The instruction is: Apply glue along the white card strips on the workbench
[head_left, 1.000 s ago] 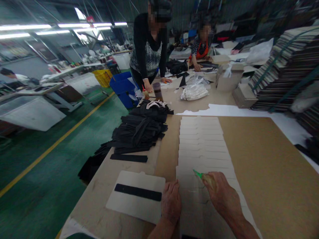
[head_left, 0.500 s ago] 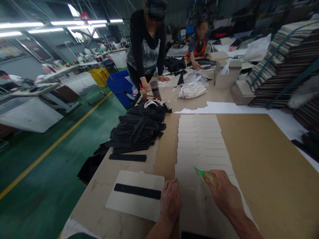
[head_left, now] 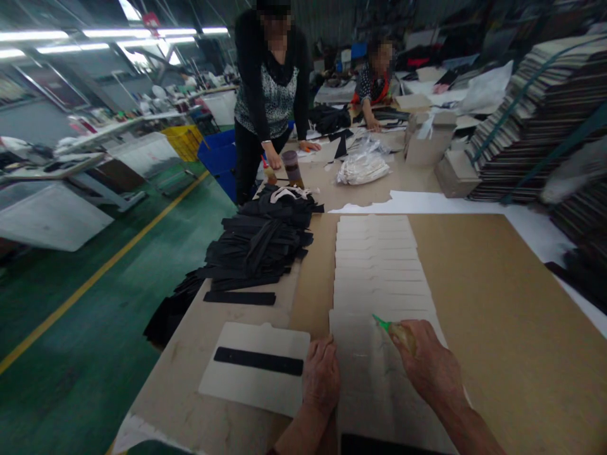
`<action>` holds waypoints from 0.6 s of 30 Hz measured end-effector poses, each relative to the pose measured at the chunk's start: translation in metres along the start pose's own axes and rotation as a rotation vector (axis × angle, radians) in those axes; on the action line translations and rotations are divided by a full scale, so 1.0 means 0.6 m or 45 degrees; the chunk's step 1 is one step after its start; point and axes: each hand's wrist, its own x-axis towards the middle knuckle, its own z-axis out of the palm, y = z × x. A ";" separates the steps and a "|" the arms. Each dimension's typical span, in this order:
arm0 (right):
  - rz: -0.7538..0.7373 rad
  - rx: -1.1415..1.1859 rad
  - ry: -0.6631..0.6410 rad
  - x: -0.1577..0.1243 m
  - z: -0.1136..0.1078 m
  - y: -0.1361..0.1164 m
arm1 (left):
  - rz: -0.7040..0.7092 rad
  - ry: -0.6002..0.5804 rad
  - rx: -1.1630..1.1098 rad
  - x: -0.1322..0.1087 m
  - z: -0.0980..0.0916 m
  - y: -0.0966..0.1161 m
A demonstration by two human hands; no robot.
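Note:
My right hand [head_left: 429, 363] is closed around a glue bottle with a green nozzle [head_left: 382, 324], its tip resting on the nearest card of a shingled row of pale cards [head_left: 377, 265]. My left hand [head_left: 321, 376] lies curled with its fingers pressed on the left edge of that card. Left of it sits a pale card with a black strip [head_left: 258, 361] glued across it. A single loose black strip [head_left: 239, 297] lies just beyond, in front of a heap of black strips [head_left: 263, 243].
The cards lie on a brown board [head_left: 497, 303] over the worktable. A standing person [head_left: 270, 95] and a seated person [head_left: 374, 82] work at the far end. Tall stacks of board [head_left: 535, 120] rise on the right. A green floor with a yellow line [head_left: 95, 278] runs along the left.
The view has shifted slightly. My right hand with the bottle has edged a little to the right along the card. My left hand stays put.

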 end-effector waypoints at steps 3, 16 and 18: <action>-0.012 -0.024 -0.017 -0.001 0.000 0.008 | 0.003 0.000 0.004 0.001 -0.002 0.001; 0.103 -0.130 0.004 -0.009 -0.016 0.034 | 0.032 0.011 0.013 0.004 -0.005 0.001; 0.161 -0.151 0.035 -0.012 -0.020 0.047 | 0.033 0.007 0.011 0.005 -0.005 0.001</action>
